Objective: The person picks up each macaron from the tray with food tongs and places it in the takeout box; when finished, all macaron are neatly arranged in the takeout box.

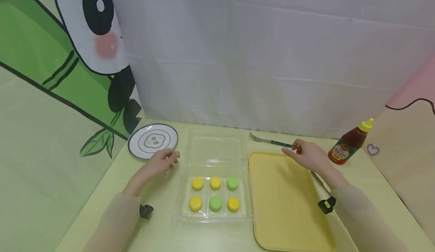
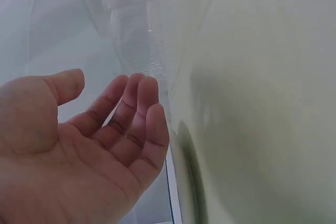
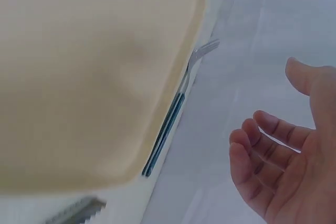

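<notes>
My left hand (image 1: pixel 162 162) hovers at the near right edge of a white plate (image 1: pixel 136 134) with a dark blue rim, its fingers loosely bent and holding nothing. To its right lies a clear plastic box (image 1: pixel 216 163), lid folded back, with yellow macarons (image 1: pixel 195 203) and green macarons (image 1: pixel 215 203) in its compartments. Above the far right corner of a yellow tray (image 1: pixel 289 203) is my right hand (image 1: pixel 310 157), palm empty and fingers relaxed. A fork (image 1: pixel 261 139) with a dark green handle lies beyond the tray; in the head view its handle end is beside my right fingers.
A red sauce bottle (image 1: pixel 348 146) with a yellow cap stands at the right. Along the tray's right side lies a serrated metal utensil (image 1: pixel 319 181), partly behind my right forearm. A white cloth wall (image 1: pixel 258 63) rises behind the table.
</notes>
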A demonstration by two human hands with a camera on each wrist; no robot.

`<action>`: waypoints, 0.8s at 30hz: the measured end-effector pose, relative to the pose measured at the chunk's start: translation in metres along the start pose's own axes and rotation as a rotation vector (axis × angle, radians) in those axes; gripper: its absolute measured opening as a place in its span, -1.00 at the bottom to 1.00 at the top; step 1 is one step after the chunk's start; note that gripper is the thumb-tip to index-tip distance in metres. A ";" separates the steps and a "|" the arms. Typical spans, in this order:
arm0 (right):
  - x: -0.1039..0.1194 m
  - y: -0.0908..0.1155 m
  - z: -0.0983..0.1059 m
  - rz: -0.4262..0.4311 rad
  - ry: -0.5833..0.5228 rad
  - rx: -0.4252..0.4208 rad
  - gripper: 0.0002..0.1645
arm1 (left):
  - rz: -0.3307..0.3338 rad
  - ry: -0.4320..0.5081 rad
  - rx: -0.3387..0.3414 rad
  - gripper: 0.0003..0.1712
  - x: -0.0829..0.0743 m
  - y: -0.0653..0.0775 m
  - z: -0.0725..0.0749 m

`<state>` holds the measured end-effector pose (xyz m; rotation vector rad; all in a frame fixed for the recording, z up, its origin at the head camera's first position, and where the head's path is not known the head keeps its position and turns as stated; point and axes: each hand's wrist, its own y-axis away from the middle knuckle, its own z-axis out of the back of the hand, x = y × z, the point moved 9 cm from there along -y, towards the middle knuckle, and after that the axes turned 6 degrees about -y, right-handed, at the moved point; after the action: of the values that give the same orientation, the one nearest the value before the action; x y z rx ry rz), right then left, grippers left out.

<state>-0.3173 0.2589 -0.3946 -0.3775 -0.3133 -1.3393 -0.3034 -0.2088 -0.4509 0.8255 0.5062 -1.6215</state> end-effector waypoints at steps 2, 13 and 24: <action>0.007 -0.008 -0.006 0.017 -0.046 -0.001 -0.35 | 0.035 0.033 -0.001 -0.48 -0.001 -0.007 0.005; 0.037 -0.044 -0.059 -0.002 -0.340 0.035 -0.35 | 0.147 0.137 0.032 -0.45 -0.004 -0.039 0.006; 0.053 -0.057 -0.101 -0.094 -0.556 0.123 -0.52 | 0.196 0.203 0.088 -0.44 0.006 -0.054 -0.007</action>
<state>-0.3618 0.1576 -0.4574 -0.6358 -0.8812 -1.2808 -0.3541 -0.1958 -0.4661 1.0792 0.4823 -1.3958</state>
